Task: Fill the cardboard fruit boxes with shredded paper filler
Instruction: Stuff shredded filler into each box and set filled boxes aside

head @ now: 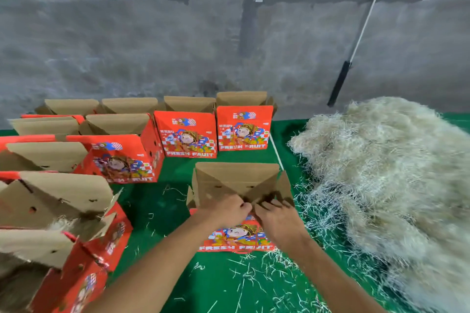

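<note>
The red fruit box (237, 201) is standing on the green cloth (221, 284) directly in front of the person, with its printed face turned toward the camera and its brown flaps standing open. Both hands are working at the near top edge of this box. The left hand (226, 209) is curling its fingers over the edge, and the right hand (276, 215) is doing the same just beside it, so the two hands are almost touching each other. They seem to be gripping the near flap, but I cannot tell if there is any paper between the fingers.

The big pile of shredded paper (396, 185) is lying to the right of the box, very near to it, and loose strands are lying scattered on the cloth around. More open boxes (185, 132) are standing in rows at the back and at the left; the nearest box at the left (58, 236) seems to be already holding some filler.

In my judgement, the box is light and empty, so pulling the flap too hard could tip it toward the person or tear the cardboard. If the flaps fold inward, the filler could be falling outside instead of inside.
</note>
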Demonstrator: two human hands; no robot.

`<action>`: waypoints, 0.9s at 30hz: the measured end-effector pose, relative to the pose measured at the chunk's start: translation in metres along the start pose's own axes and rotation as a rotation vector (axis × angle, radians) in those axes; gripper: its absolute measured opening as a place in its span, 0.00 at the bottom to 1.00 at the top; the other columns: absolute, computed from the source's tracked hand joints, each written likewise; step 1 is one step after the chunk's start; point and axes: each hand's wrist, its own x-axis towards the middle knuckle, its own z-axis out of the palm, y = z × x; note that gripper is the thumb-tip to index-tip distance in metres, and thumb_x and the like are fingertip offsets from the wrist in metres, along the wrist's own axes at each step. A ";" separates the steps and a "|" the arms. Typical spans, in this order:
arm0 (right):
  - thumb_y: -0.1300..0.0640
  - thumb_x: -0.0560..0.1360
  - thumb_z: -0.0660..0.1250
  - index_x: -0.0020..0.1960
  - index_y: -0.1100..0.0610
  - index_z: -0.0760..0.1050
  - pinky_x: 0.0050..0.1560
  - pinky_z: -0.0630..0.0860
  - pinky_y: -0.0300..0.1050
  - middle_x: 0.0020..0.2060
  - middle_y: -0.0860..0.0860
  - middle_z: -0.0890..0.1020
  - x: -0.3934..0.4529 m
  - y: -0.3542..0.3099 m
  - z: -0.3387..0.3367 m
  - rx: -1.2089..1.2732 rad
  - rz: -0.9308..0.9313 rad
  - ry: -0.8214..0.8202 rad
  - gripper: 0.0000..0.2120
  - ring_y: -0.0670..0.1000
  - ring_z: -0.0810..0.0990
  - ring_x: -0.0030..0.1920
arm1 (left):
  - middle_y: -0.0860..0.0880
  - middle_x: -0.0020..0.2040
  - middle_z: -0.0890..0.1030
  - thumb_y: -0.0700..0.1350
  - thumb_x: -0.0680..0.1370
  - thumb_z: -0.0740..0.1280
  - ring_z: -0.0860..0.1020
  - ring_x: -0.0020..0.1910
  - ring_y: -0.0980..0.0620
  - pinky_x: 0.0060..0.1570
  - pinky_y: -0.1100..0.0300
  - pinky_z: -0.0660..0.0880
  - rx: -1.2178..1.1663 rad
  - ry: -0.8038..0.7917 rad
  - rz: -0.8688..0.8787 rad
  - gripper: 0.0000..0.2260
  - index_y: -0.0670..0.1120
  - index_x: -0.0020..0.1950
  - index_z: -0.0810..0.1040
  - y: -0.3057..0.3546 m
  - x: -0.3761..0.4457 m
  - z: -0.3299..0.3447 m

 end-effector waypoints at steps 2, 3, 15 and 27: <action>0.51 0.77 0.62 0.48 0.51 0.78 0.42 0.79 0.48 0.41 0.46 0.84 -0.017 0.008 0.001 0.059 -0.020 0.029 0.07 0.51 0.83 0.42 | 0.41 0.30 0.71 0.57 0.79 0.52 0.70 0.29 0.46 0.31 0.57 0.65 0.018 -0.004 0.000 0.23 0.43 0.33 0.69 0.016 -0.002 0.015; 0.49 0.79 0.57 0.48 0.51 0.77 0.44 0.79 0.48 0.42 0.46 0.84 -0.023 0.011 0.001 0.109 -0.025 0.021 0.12 0.50 0.83 0.43 | 0.39 0.34 0.73 0.56 0.80 0.52 0.72 0.31 0.45 0.32 0.57 0.66 0.051 -0.002 0.007 0.21 0.43 0.35 0.70 0.021 -0.002 0.022; 0.44 0.84 0.43 0.81 0.59 0.42 0.78 0.39 0.56 0.80 0.56 0.40 -0.025 0.023 0.056 0.003 0.113 -0.286 0.31 0.56 0.39 0.80 | 0.53 0.73 0.69 0.77 0.69 0.49 0.66 0.72 0.46 0.73 0.45 0.58 0.128 0.023 -0.150 0.39 0.58 0.74 0.65 -0.016 -0.003 0.098; 0.39 0.80 0.52 0.81 0.57 0.46 0.75 0.51 0.65 0.80 0.50 0.52 0.005 0.044 0.079 0.012 0.215 -0.204 0.37 0.48 0.47 0.80 | 0.50 0.32 0.79 0.74 0.72 0.53 0.80 0.35 0.50 0.32 0.60 0.69 -0.232 0.040 -0.231 0.31 0.46 0.35 0.74 -0.007 0.007 0.118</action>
